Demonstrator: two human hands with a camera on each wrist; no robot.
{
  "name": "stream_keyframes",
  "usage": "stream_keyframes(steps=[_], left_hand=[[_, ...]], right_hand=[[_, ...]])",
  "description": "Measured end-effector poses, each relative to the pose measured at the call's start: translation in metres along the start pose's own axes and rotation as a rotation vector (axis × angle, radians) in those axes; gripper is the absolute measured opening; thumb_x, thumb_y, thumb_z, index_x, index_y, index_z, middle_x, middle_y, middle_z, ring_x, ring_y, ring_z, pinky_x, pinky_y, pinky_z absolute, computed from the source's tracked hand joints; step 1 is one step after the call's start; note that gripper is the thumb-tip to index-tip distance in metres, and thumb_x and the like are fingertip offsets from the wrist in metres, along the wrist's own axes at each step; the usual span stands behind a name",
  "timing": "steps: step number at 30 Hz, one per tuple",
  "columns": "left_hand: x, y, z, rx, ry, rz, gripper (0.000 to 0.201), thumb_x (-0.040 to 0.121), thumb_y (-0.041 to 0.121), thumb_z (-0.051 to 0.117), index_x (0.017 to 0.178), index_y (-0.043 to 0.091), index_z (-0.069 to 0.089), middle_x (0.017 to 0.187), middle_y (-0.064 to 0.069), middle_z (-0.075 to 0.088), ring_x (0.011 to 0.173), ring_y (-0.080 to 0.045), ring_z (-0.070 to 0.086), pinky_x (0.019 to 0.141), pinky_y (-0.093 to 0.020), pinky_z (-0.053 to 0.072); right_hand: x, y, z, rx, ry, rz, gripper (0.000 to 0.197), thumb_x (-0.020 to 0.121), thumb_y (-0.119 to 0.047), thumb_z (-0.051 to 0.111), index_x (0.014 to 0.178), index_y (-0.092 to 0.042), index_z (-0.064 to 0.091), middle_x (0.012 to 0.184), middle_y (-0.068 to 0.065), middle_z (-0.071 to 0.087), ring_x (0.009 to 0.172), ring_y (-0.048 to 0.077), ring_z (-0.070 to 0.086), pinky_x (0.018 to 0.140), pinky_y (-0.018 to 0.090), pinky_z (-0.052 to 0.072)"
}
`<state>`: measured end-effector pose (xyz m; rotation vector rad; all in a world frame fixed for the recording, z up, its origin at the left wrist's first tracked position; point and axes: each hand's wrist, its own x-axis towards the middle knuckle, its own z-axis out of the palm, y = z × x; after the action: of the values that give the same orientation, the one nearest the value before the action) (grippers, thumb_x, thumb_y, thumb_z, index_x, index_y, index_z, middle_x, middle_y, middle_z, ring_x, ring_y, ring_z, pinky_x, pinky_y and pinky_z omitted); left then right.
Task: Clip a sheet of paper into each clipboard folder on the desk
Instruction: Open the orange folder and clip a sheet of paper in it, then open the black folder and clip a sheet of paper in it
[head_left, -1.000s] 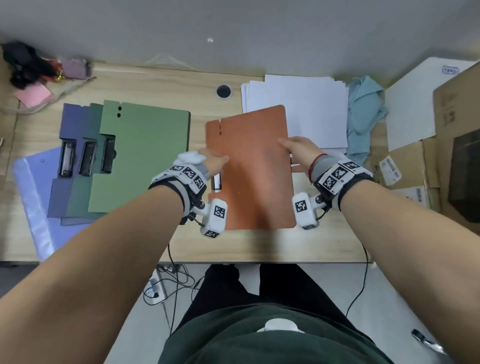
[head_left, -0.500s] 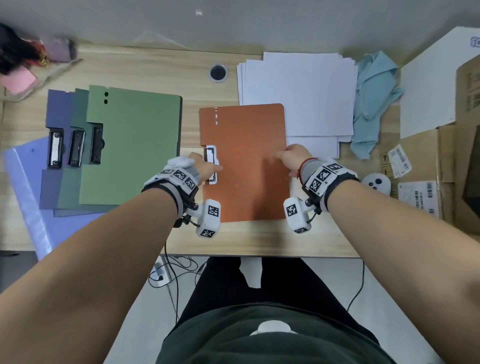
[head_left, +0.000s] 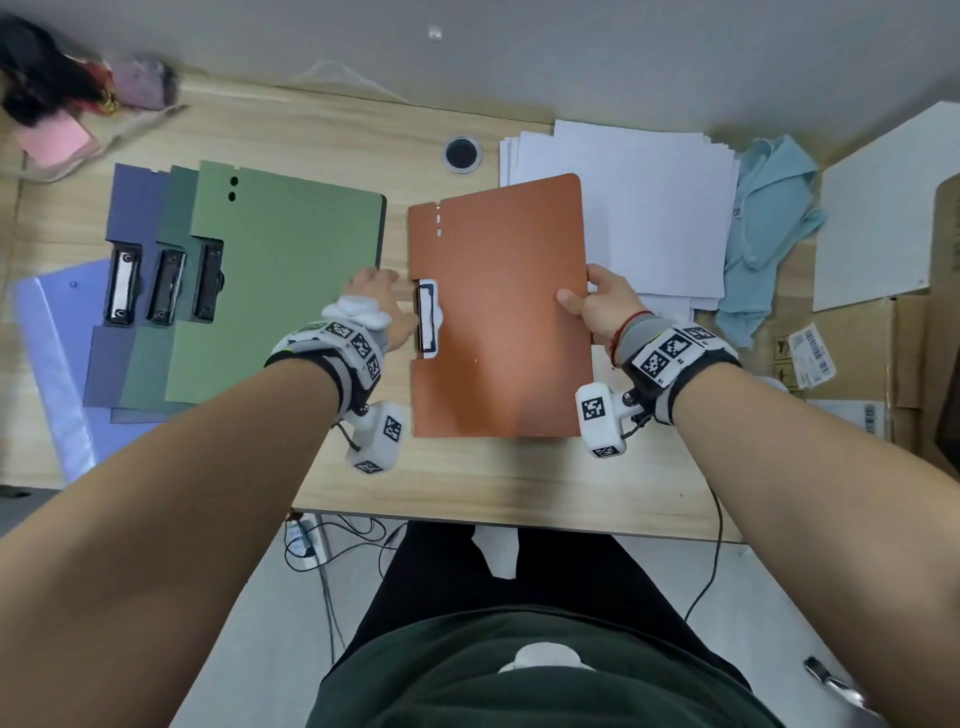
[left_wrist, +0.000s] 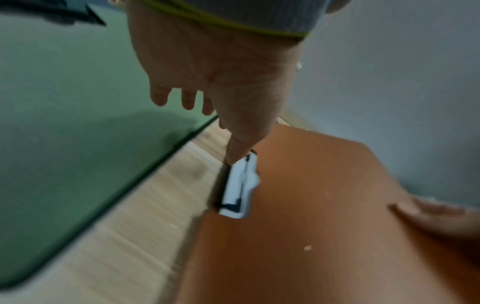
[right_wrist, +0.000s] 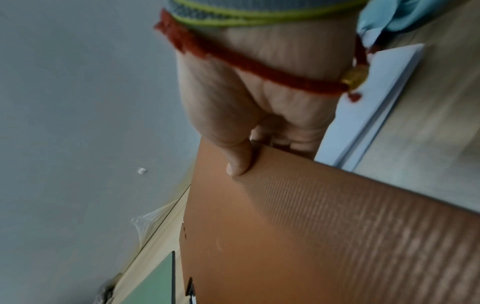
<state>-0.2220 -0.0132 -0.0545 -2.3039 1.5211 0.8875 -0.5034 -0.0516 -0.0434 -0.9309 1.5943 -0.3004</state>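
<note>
I counted four clipboard folders: one orange folder (head_left: 498, 312) and three stacked ones (head_left: 249, 291), plus one pile of paper (head_left: 649, 208) and one blue cloth (head_left: 769, 218)

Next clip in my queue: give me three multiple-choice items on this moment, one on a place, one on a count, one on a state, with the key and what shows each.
1. Where does the stack of white paper lie?
A. Partly under the orange folder's far right corner
B. On the green folder
C. On the floor

2. How many folders lie fanned at the left of the desk, each with a black clip showing?
A. One
B. Three
C. Five

3. How is the orange folder now?
A. Open with a sheet clipped in
B. Cover shut, right hand gripping its right edge
C. Standing upright against the wall

Key: 1 A, the orange corner overlaps the sheets in the head view. 2 B, the blue, dark green and light green folder overlap. 3 B, the right hand has its thumb on the cover and fingers under the edge; the left hand touches the white clip.
</note>
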Motion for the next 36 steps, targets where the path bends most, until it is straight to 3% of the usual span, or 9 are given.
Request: stream_keyframes(steps=[3,6,11,15,18,23,28,31,36], left_hand=[[0.011,-0.037,-0.010,0.206,-0.079,-0.051,0.096,0.080,0.050,0.067,0.153,0.030,0.008,0.163,-0.007,0.005,0.147,-0.038,0.014,0.115,-0.055,0.026],[0.006,-0.074,-0.014,0.239,-0.140,-0.189,0.126,0.065,0.076,0.068,0.153,0.033,-0.011,0.163,-0.012,-0.010,0.148,-0.039,0.013,0.117,-0.056,0.022],[-0.009,-0.135,-0.008,0.110,-0.083,-0.287,0.139,0.061,0.070,0.077,0.155,0.023,-0.013,0.161,-0.018,-0.016,0.148,-0.043,-0.002,0.119,-0.061,0.008],[-0.011,-0.177,-0.020,0.181,-0.127,-0.355,0.143,0.059,0.078,0.071,0.153,0.020,-0.019,0.161,-0.014,-0.018,0.149,-0.041,0.006,0.120,-0.056,0.008],[-0.008,-0.197,-0.024,0.052,-0.077,-0.416,0.146,0.055,0.067,0.082,0.155,0.012,-0.009,0.161,-0.022,-0.005,0.147,-0.043,0.013,0.118,-0.061,0.017],[-0.004,-0.215,-0.055,0.124,-0.168,-0.554,0.145,0.052,0.082,0.072,0.152,0.005,0.001,0.154,-0.021,0.022,0.137,-0.034,0.037,0.106,-0.047,0.044],[0.005,-0.204,-0.057,0.164,-0.160,-0.512,0.137,0.063,0.076,0.071,0.151,0.002,-0.004,0.159,-0.022,0.009,0.145,-0.035,0.025,0.115,-0.050,0.031],[0.011,-0.187,-0.048,0.046,-0.135,-0.458,0.132,0.068,0.064,0.076,0.154,0.005,-0.005,0.160,-0.025,-0.002,0.148,-0.041,0.012,0.119,-0.056,0.019],[0.031,-0.180,-0.051,-0.205,-0.030,-0.459,0.111,0.063,0.044,0.087,0.148,0.006,0.028,0.151,-0.028,0.027,0.137,-0.048,0.032,0.112,-0.055,0.033]], right_hand=[[0.002,-0.022,0.008,0.010,0.050,-0.036,0.020,0.094,-0.015,0.061,0.112,-0.021,0.058,0.108,0.006,0.070,0.093,0.026,0.070,0.086,0.046,0.057],[0.007,-0.039,0.019,-0.003,0.082,-0.039,0.019,0.094,-0.014,0.060,0.111,-0.021,0.057,0.110,0.009,0.070,0.095,0.028,0.070,0.086,0.046,0.057],[0.022,-0.066,0.056,-0.025,0.118,-0.017,0.016,0.092,-0.019,0.060,0.108,-0.022,0.058,0.106,0.008,0.069,0.094,0.030,0.069,0.083,0.050,0.058],[0.034,-0.090,0.096,-0.080,0.114,-0.041,0.026,0.094,-0.020,0.060,0.120,-0.015,0.059,0.104,0.006,0.066,0.090,0.025,0.065,0.083,0.036,0.056],[0.043,-0.107,0.120,-0.153,0.127,-0.028,0.028,0.094,-0.023,0.059,0.120,-0.015,0.055,0.094,0.004,0.060,0.077,0.021,0.059,0.067,0.031,0.050],[0.065,-0.130,0.140,-0.214,0.231,0.060,0.051,0.096,-0.021,0.054,0.141,0.001,0.042,0.139,0.016,0.051,0.125,0.031,0.051,0.101,0.035,0.041],[0.071,-0.137,0.149,-0.390,0.176,0.116,0.047,0.095,-0.013,0.055,0.139,0.000,0.042,0.138,0.018,0.052,0.115,0.029,0.055,0.083,0.031,0.049],[0.067,-0.133,0.161,-0.479,0.180,0.025,0.063,0.088,-0.017,0.062,0.145,-0.023,0.039,0.144,0.011,0.042,0.122,0.031,0.052,0.090,0.030,0.047],[0.069,-0.131,0.170,-0.707,0.090,0.055,0.055,0.091,-0.024,0.059,0.143,-0.031,0.044,0.154,0.006,0.020,0.133,0.029,0.040,0.079,0.023,0.034]])
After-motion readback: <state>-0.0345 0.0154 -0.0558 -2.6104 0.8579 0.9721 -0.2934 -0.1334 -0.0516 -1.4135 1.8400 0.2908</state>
